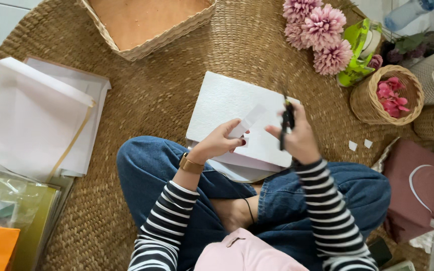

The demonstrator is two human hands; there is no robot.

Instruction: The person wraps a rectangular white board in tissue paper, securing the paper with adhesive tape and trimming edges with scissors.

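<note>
Woven straw matting (151, 95) covers the floor, a round mat on which a person sits cross-legged in blue jeans and a striped top. Landmark: a white foam board (227, 108) resting across the knees at the mat's centre. Above the board, the left hand (217, 143) pinches a small strip of white paper (247, 120) between thumb and fingertips; its grip is closed on the strip. Just right of the strip, the right hand (300, 138) is closed around dark scissors (287, 120), held upright, blades pointing away from the body. Beyond the board's far left corner stands a shallow woven tray (146, 42). Beyond its far right corner lie pink artificial flowers (320, 32) beside a green bag (357, 52). Right of the board, a small round basket (372, 105) holds pink petals; two white paper scraps (358, 145) lie on the mat near it, and a dusky pink bag (408, 190) lies nearer the person. Well left of the board lie stacked white sheets (31, 115), with coloured sheets in clear wrap (11, 206) below them.
</note>
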